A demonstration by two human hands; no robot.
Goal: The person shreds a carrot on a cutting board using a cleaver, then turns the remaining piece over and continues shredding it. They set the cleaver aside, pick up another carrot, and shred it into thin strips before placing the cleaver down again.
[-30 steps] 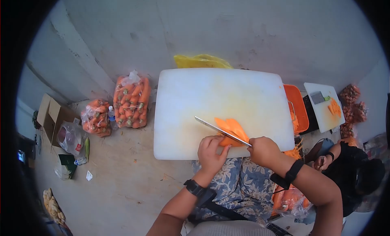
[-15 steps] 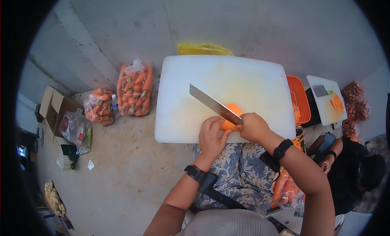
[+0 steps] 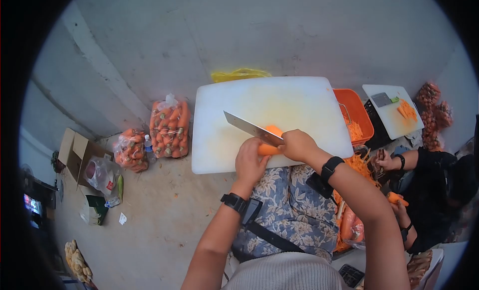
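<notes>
A large white cutting board (image 3: pixel 214 147) lies in front of me. On its near half rests a thick orange carrot (image 3: pixel 268 149), with the blade of a cleaver (image 3: pixel 249 125) across it. My right hand (image 3: pixel 300 145) is closed round the cleaver's handle, and the blade points up and to the left. With bent fingers, my left hand (image 3: pixel 250 161) grips the near left end of the carrot. Its fingertips are close to the blade. Whether the edge is cutting into the carrot cannot be made out, and the handle is hidden in my fist.
An orange bin (image 3: pixel 354 98) with carrot shreds stands right of the board. Beyond it are a second board (image 3: pixel 386 125) and a co-worker's hand (image 3: pixel 397 206) with a carrot. Bags of carrots (image 3: pixel 169 130) and a cardboard box (image 3: pixel 75 155) stand left.
The view has shifted slightly. Both hands stay at the carrot with the cleaver. The co-worker's arms have moved, and a carrot now shows in one of their hands.
</notes>
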